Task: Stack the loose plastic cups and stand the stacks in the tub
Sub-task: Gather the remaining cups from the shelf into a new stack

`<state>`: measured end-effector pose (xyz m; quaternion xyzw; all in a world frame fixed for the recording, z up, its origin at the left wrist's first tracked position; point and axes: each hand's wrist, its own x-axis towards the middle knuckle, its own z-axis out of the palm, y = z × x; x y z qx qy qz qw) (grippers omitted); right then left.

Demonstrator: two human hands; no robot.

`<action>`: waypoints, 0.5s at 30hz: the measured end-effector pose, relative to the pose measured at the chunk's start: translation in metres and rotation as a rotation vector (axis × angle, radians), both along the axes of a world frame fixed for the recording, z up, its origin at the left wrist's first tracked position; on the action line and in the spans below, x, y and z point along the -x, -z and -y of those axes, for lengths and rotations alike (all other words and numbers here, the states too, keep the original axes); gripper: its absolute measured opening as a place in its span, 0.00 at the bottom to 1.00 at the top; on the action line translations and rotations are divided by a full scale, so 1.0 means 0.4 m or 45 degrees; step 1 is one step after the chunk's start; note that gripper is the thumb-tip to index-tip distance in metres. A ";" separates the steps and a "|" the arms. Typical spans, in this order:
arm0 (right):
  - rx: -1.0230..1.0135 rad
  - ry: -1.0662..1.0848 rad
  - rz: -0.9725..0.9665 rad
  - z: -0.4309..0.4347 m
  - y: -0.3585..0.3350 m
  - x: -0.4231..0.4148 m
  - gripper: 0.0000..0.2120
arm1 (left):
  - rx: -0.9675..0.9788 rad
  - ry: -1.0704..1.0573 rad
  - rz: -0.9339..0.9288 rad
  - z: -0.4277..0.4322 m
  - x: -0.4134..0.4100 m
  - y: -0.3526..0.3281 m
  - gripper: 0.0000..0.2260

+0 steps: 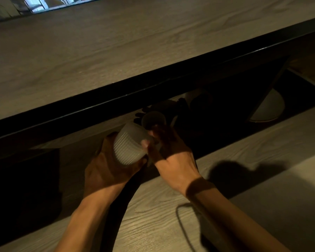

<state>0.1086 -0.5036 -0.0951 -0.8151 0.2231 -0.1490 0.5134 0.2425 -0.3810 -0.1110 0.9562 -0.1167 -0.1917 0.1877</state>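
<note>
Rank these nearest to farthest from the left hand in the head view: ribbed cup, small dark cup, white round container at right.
1. The ribbed cup, gripped in the left hand.
2. The small dark cup, just beyond, pinched by the right hand.
3. The white round container, far right under the tabletop.

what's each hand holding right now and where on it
The left hand grips the ribbed cup round its side wall; the right hand holds a second cup by its near edge.
</note>
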 end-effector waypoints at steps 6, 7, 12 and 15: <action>0.588 0.125 -0.124 0.084 0.031 -0.112 0.44 | -0.172 -0.018 0.035 0.015 0.021 -0.024 0.33; 0.611 0.055 -0.200 0.094 0.034 -0.129 0.48 | -0.072 0.040 0.075 0.004 0.032 -0.025 0.40; 0.706 -0.013 -0.356 0.122 0.043 -0.160 0.41 | -0.110 0.127 0.091 -0.024 0.040 -0.048 0.46; 0.602 0.133 -0.290 0.127 0.057 -0.159 0.36 | -0.145 0.130 0.059 -0.008 0.031 -0.072 0.39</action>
